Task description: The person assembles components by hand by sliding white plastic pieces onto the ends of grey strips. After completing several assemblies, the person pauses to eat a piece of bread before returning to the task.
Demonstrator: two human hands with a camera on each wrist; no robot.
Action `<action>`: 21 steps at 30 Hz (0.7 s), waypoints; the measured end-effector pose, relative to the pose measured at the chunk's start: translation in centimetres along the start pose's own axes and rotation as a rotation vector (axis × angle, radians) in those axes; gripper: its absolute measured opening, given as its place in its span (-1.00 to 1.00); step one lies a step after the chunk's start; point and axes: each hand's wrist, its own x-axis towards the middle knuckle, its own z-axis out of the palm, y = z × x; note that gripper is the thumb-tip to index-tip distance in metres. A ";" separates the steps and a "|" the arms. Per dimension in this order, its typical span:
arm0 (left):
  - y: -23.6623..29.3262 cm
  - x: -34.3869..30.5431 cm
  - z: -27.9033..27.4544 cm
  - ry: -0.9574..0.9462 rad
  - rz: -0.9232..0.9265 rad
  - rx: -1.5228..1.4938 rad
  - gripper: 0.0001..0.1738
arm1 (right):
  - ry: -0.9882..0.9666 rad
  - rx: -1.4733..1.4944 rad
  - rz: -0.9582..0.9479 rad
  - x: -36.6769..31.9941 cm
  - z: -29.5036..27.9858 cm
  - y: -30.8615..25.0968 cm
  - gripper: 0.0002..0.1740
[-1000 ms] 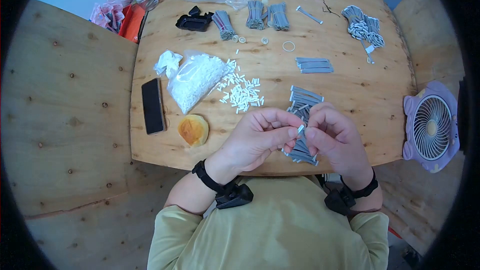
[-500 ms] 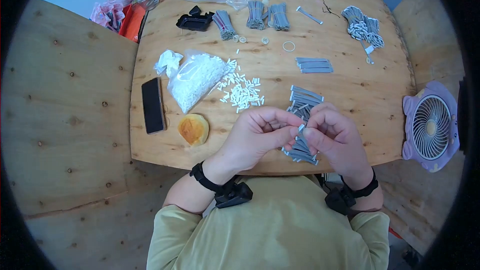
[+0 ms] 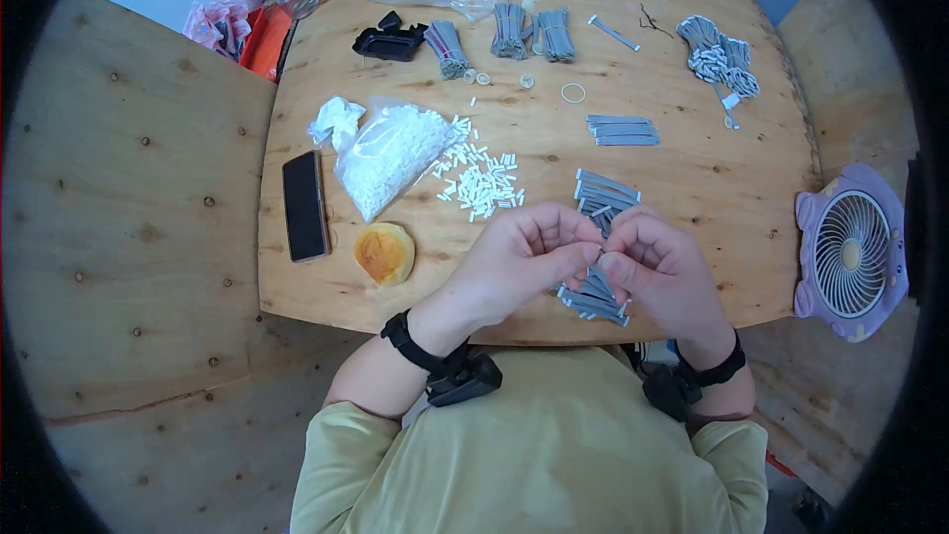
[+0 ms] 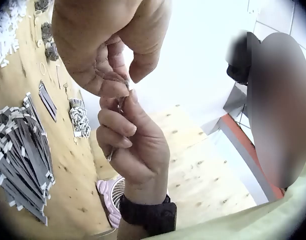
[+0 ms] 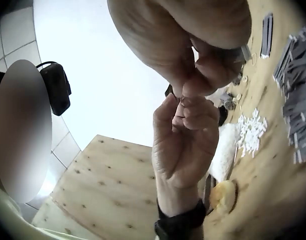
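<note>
Both hands meet fingertip to fingertip over a pile of grey flat cables (image 3: pixel 605 196) with white ends, near the table's front edge. Thumb and fingers of my left hand (image 3: pixel 529 262) pinch a small white end piece, now mostly hidden by the fingertips. My right hand (image 3: pixel 657 262) pinches a grey flat cable (image 5: pixel 245 53); its free end pokes out past the curled fingers in the right wrist view. Left of the hands lie loose small white pieces (image 3: pixel 481 186), spilling from a clear plastic bag (image 3: pixel 390 158) full of them.
A bread bun (image 3: pixel 384 253) and a phone (image 3: pixel 304 206) lie at the left. Several grey cables (image 3: pixel 623 131) lie in a row behind the pile. Tied bundles (image 3: pixel 556 35), a black tray (image 3: pixel 390 43) and a coiled cord bundle (image 3: pixel 727 57) stand farther back. A purple fan (image 3: pixel 852 252) is at the right.
The white piece between the fingertips was visible earlier and is now mostly covered, as the left fingers have shifted slightly. The hands otherwise stay in place.
</note>
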 end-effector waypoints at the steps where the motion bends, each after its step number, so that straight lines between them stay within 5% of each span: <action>1: -0.2 0.3 -0.2 0.003 -0.009 0.038 -0.87 | -0.015 0.011 0.045 0.1 -0.2 0.0 -0.93; 5: -1.0 1.5 -0.6 0.024 0.006 0.134 -0.89 | 0.086 -0.072 0.105 0.8 -1.1 0.8 -0.91; 14: -3.8 3.8 -0.4 0.202 0.170 0.480 -0.87 | -0.012 -0.226 0.214 1.6 -3.9 2.4 -0.85; 21: -2.4 3.3 -1.7 0.284 0.148 0.346 -0.84 | 0.137 -0.258 0.032 2.4 -6.6 4.2 -0.86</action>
